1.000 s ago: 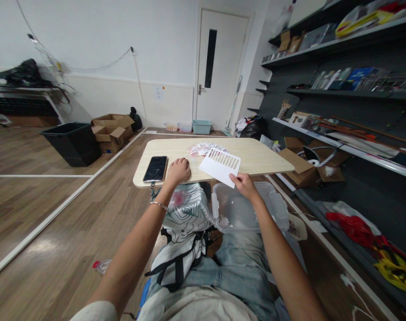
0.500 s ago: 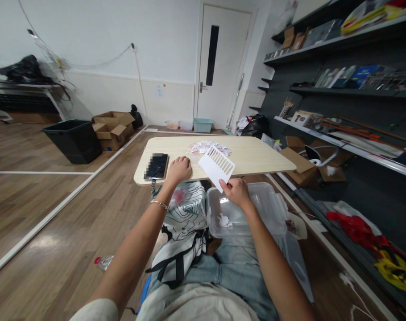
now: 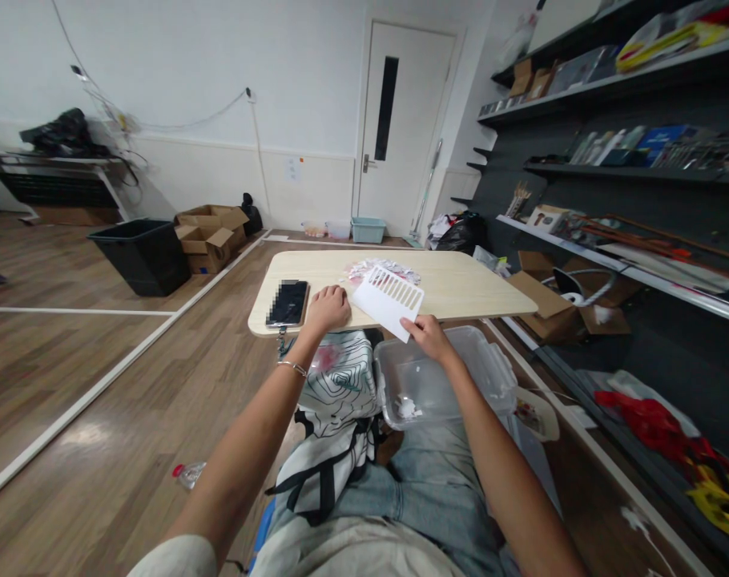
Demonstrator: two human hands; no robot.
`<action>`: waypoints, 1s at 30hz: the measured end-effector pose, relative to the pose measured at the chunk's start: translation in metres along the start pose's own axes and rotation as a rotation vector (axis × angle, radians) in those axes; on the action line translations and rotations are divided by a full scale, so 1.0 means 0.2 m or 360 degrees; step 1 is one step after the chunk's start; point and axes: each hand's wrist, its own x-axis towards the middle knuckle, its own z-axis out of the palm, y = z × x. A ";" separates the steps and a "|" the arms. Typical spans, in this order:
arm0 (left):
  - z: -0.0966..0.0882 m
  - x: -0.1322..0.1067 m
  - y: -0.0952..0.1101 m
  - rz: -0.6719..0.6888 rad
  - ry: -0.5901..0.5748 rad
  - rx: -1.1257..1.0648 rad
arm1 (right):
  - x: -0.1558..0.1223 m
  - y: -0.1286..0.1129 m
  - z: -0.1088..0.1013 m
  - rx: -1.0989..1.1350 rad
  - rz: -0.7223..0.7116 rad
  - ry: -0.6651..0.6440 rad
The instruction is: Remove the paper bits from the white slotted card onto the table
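In the head view, my right hand (image 3: 429,335) grips the lower right corner of a white card (image 3: 384,311) between thumb and fingers. The card has a row of oblong slots along its far edge and is held tilted over the near side of the table. My left hand (image 3: 329,308) rests on the tabletop left of the card, fingers slightly bent and nothing visible in them. Beside it lies a dark-screened phone (image 3: 292,303) with a strap hanging over the edge. Behind the card is a pile of small white and pinkish paper pieces (image 3: 394,269).
The pale wooden table (image 3: 473,282) has rounded corners. Below its near edge are a clear plastic box (image 3: 454,377) with white scraps inside and a black-and-white patterned cloth (image 3: 340,389). Shelves (image 3: 617,172) line the right; a black bin (image 3: 142,256) stands left.
The card in my right hand has tipped flatter and turned slightly, its slots now nearer the paper pile. My left hand stays at the same spot on the table. The view has shifted slightly.
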 end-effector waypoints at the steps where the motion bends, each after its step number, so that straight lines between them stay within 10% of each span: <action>1: 0.00 0.00 0.00 0.0002 -0.0004 -0.0001 | 0.00 0.01 -0.01 0.0061 0.0026 -0.0030; 30: 0.00 0.00 -0.01 0.0011 0.0000 0.0018 | 0.00 0.05 -0.18 0.0495 0.0255 -0.0239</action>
